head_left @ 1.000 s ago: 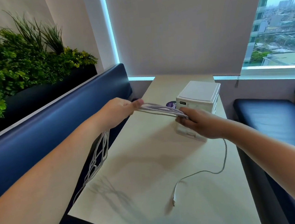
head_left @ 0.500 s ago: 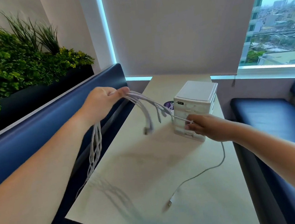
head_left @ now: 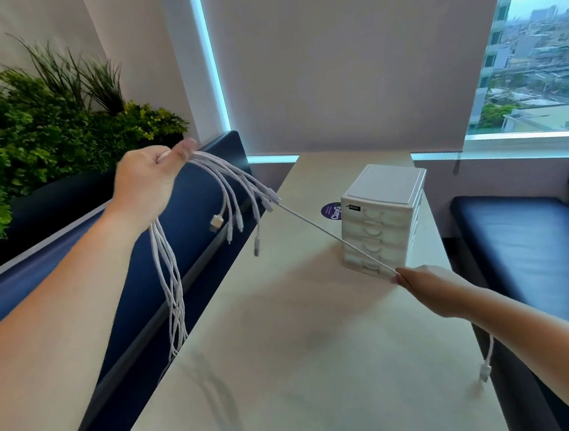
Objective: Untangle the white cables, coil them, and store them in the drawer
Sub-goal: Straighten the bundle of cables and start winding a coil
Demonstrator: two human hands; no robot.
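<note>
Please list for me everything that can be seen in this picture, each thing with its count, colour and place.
white cables: several, count unclear, white, bunched in the left hand, ends hanging
single cable: one, white, taut from the bunch to the right hand
drawer unit: one, white, on the table
sticker: one, purple, on the table beside the drawer unit
table: one, beige, centre
benches: two, dark blue, either side of the table
plants: several, green, behind the left bench
blind: one, grey, far wall
window: one, city view, upper right
left hand: one, grip round the white cables
right hand: one, pinches the single cable
</note>
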